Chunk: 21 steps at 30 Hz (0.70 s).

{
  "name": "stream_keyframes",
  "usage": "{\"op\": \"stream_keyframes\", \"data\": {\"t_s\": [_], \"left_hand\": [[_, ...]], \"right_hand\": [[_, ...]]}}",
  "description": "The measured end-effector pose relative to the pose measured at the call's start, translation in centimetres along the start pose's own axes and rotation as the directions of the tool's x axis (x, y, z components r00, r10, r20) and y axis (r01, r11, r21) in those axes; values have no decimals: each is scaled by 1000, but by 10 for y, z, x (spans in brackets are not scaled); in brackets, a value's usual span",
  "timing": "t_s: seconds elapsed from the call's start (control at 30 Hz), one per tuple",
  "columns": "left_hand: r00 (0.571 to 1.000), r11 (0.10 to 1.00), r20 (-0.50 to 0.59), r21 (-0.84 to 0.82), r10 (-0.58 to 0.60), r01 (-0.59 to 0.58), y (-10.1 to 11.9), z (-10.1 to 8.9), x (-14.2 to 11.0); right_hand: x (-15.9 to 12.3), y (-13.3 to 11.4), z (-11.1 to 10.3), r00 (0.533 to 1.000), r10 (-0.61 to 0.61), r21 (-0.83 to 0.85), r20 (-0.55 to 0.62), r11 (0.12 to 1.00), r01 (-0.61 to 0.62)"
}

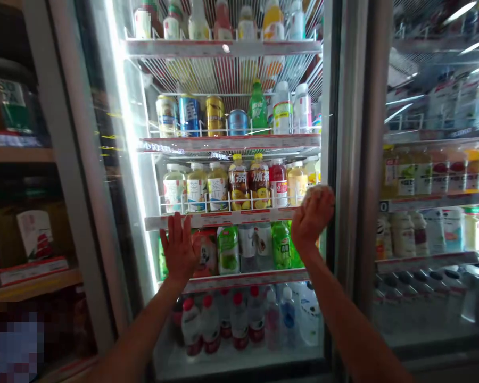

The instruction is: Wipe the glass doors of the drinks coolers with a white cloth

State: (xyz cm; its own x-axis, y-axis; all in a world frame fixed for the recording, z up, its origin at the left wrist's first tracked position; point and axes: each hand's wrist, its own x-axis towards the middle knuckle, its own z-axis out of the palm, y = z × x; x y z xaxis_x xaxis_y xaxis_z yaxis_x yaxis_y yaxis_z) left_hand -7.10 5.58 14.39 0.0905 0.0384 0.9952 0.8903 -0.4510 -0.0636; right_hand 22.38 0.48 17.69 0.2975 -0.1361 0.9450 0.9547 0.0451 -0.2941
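Note:
My left hand (179, 249) is stretched out with its fingers spread, in front of a lower shelf of the lit drinks cooler. It appears to hold nothing, and a red package (205, 252) and a green drink pack (228, 250) show just to its right. My right hand (314, 215) is raised near the cooler's right side with the fingers curled closed. What it grips, if anything, is hidden. Beyond it stand a pale yellow bottle (297, 182) and a red drink bottle (278, 183). Two brown tea bottles with yellow caps, one in the middle (238, 183), stand between the hands.
A shelf edge (231, 218) with a wire rail runs across behind both hands. Cans, including a gold one (215, 116), and a green bottle (258, 106) fill the shelf above. Red-capped bottles (211, 324) stand at the bottom. A metal door frame (353, 186) borders the right.

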Motion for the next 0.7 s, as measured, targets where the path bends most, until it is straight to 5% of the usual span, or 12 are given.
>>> {"op": "stream_keyframes", "data": {"t_s": [0.07, 0.17, 0.2, 0.3, 0.4, 0.5, 0.57, 0.63, 0.7], "left_hand": [[1000, 1000, -3, 9, 5, -5, 0, 0, 1], [1000, 1000, 9, 18, 13, -13, -2, 0, -1], [1000, 1000, 12, 20, 15, -15, -3, -1, -2], [999, 999, -4, 13, 32, -32, -4, -3, -3], [998, 999, -48, -8, 48, -48, 0, -4, 11], [997, 1000, -80, -28, 10, -13, 6, -3, 42], [996, 999, -82, -39, -26, 23, 8, -2, 63], [997, 999, -77, -32, -28, 26, 8, 0, 77], [997, 1000, -72, -15, -3, 2, 7, 2, 81]], "right_hand": [[-11, -29, 1, 969, -219, 71, 113, 975, 212], [-27, -54, 0, 803, -547, 201, 238, 836, 510], [-25, -49, -1, 799, -552, 192, 239, 833, 519], [4, -9, -2, 965, -237, 17, 111, 972, 236], [36, 10, 1, 1000, 15, -57, 1, 998, -15], [34, -16, 2, 979, -186, -8, 87, 982, 188], [24, -33, 2, 877, -445, 74, 178, 895, 439], [25, -33, 1, 808, -555, 108, 200, 832, 545], [40, -20, 2, 906, -404, 38, 124, 914, 403]]}}
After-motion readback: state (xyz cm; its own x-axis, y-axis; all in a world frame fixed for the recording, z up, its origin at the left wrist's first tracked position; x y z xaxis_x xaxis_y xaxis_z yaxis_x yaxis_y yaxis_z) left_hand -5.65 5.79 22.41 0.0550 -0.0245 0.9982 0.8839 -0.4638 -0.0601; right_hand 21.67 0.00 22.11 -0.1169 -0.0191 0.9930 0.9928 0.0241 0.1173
